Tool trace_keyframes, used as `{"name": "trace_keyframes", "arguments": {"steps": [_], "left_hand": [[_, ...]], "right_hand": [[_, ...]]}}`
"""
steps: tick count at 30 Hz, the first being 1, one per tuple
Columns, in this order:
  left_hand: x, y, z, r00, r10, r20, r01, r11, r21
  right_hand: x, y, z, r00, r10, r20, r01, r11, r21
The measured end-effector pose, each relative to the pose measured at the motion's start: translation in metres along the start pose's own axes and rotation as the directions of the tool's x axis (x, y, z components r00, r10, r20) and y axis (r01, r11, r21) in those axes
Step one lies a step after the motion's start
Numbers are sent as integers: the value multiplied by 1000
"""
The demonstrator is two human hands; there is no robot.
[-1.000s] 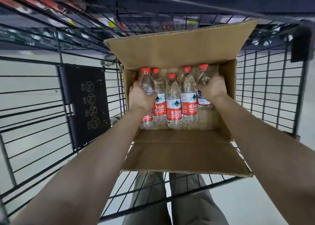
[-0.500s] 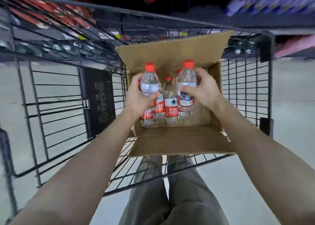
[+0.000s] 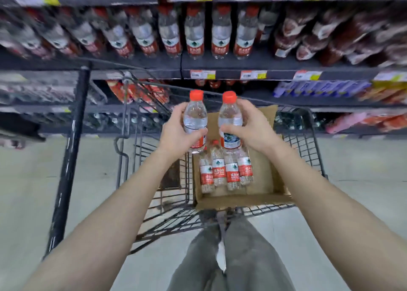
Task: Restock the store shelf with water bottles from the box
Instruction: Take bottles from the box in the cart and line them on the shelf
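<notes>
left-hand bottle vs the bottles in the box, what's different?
The left-hand bottle is held up above the box, gripped by the left hand. The four box bottles stand inside it, untouched. The left-hand bottle's label is partly covered by the thumb, while the box bottles show their red labels uncovered. Shared: clear bodies, red-and-white labels, roughly upright. The right-hand bottle, in the right hand, matches too.

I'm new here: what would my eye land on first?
Each hand grips a red-capped water bottle upright: left hand with left bottle, right hand with right bottle, above a cardboard box in a wire cart. Four more bottles stand in the box; matching bottles line the shelf behind.
</notes>
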State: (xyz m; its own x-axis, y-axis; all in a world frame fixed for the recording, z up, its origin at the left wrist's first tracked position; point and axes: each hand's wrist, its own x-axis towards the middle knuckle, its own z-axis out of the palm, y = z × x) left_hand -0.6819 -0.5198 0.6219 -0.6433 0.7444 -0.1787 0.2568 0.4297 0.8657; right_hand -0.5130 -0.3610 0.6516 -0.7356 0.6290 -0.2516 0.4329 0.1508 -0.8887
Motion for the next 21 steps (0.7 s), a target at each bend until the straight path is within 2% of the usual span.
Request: {"name": "trace_keyframes", "arguments": {"steps": [5, 11, 16, 21], "left_hand": [[-32, 53, -51, 983, 127, -130, -128, 992, 2], [-97, 110, -116, 940, 247, -235, -239, 969, 63], [-161, 140, -173, 906, 296, -304, -263, 954, 144], [-229, 155, -218, 867, 291, -404, -268, 957, 113]], "right_hand": [[-30, -73, -4, 993, -117, 12, 118, 991, -56], [-75, -151, 1, 961, -276, 32, 277, 961, -17], [-111, -208, 13, 918, -394, 49, 394, 919, 18], [-148, -261, 44, 860, -499, 105, 496, 867, 56]]}}
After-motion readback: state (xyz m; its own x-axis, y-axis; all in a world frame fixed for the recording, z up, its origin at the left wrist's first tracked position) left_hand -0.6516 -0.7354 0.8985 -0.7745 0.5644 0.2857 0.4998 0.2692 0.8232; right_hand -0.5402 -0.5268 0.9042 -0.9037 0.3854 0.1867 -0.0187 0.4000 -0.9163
